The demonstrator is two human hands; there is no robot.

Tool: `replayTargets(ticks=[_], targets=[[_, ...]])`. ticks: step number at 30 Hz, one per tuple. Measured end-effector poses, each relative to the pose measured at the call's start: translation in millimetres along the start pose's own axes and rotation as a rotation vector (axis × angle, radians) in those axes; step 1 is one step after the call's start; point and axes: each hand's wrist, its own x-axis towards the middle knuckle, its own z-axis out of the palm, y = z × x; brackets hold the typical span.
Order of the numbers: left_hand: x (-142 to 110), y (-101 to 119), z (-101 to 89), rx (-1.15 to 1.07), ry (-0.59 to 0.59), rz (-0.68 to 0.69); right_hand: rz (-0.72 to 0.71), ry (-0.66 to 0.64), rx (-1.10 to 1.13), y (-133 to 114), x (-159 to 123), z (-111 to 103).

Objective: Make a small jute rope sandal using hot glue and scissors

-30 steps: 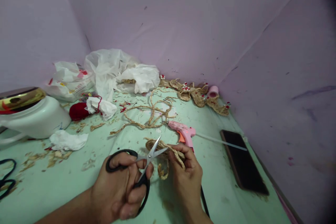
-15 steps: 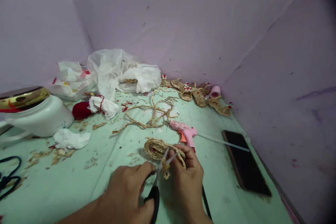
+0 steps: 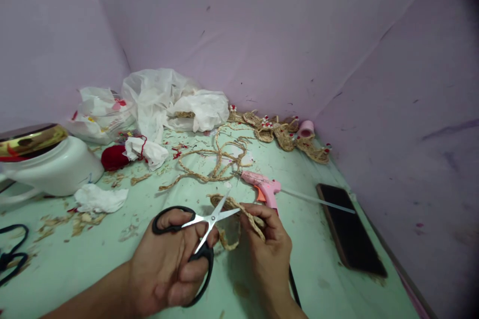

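Note:
My left hand (image 3: 170, 259), palm turned up, holds black-handled scissors (image 3: 212, 219) with its fingers through the loops. The blades are spread, their tips close to a coil of braided straw cord (image 3: 228, 203). My right hand (image 3: 267, 239) pinches that coil between thumb and fingers, partly hiding it. A loose end of the braid hangs in a curve below the coil, between the two hands. Just beyond my right hand lies a pink glue gun (image 3: 262, 187) with an orange trigger and a long clear glue stick at its back.
A loose braided cord (image 3: 198, 175) lies past the glue gun. Coiled straw pieces with red and white beads (image 3: 286, 137) line the wall. A phone (image 3: 352, 229) lies at right. At left are a white pot (image 3: 56, 167), crumpled tissue (image 3: 101, 198), red yarn (image 3: 114, 158) and plastic bags (image 3: 149, 97).
My left hand has rolled palm up and shifted left, and the scissors have swung wide open and come away from the small cord loop. The coil in my right hand has tilted.

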Motion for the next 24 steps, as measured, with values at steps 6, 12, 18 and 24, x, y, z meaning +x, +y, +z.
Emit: replayTargets(ticks=[6, 12, 18, 24], targets=[[1.9, -9.0, -7.0, 0.002, -0.033, 0.09, 0.03, 0.026, 0.023, -0.7, -2.7, 3.7], [-1.8, -11.4, 4.2, 1.33, 0.536, 0.265, 0.091, 0.066, -0.001, 0.8, -2.2, 4.7], [-2.5, -25.4, -4.3, 2.21, 0.696, 0.592, 0.181, 0.073, 0.076, 2.6, 0.3, 4.1], [-0.6, -6.6, 13.5, 1.733, 0.652, 0.359, 0.211, 0.002, 0.203, 8.3, 4.6, -1.7]])
